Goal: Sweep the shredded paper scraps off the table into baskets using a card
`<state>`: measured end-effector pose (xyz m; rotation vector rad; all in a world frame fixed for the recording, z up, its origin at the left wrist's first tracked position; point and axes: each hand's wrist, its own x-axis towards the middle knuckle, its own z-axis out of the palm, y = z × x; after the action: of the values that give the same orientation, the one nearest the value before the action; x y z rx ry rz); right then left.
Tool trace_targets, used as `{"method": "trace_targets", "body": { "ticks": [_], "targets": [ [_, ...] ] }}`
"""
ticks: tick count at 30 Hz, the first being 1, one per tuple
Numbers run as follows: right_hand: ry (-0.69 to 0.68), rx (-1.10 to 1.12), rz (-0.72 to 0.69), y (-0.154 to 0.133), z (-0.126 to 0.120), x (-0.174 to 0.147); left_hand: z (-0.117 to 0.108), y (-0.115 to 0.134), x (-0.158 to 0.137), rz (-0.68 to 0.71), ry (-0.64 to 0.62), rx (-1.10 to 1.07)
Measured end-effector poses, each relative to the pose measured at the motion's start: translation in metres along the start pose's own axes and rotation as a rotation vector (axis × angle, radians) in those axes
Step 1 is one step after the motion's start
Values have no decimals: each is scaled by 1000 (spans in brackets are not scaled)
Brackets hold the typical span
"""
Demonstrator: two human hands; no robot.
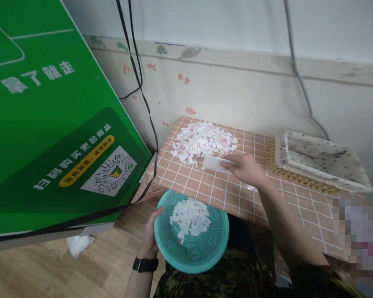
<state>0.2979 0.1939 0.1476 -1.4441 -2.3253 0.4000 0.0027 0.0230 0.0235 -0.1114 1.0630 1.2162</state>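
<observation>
My left hand [151, 229] grips the left rim of a round turquoise plastic basket [216, 248], held just below the table's front edge. Inside the basket lies a heap of white paper scraps [191, 219]. Over the table, my right hand [244, 165] pinches one end of a flat white card [214, 164], whose exact kind is unclear. Behind the card, a larger pile of torn paper scraps [202, 140], white with some pink, spreads on the checked tablecloth [192, 182]. The card's far edge is close to the pile's front; whether it touches is unclear.
A wicker basket [317, 165] with a patterned cloth lining stands at the table's right, by the wall. To the left rises a large green cabinet [65, 124] with black cables [149, 111] hanging beside it. A white scrap [79, 244] lies on the wooden floor.
</observation>
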Motion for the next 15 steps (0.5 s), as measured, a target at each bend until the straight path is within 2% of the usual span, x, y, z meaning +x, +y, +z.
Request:
{"method": "trace_targets", "body": {
  "ticks": [5,10,15],
  "targets": [
    [5,24,-4,3,-3,-2,0,-1,1,11,-15,-27],
    [-79,93,9,2,-1,-5,1,0,0,7,2,-16],
    [-31,118,17,0,3,-6,-1,0,2,-9,17,-13]
  ]
}}
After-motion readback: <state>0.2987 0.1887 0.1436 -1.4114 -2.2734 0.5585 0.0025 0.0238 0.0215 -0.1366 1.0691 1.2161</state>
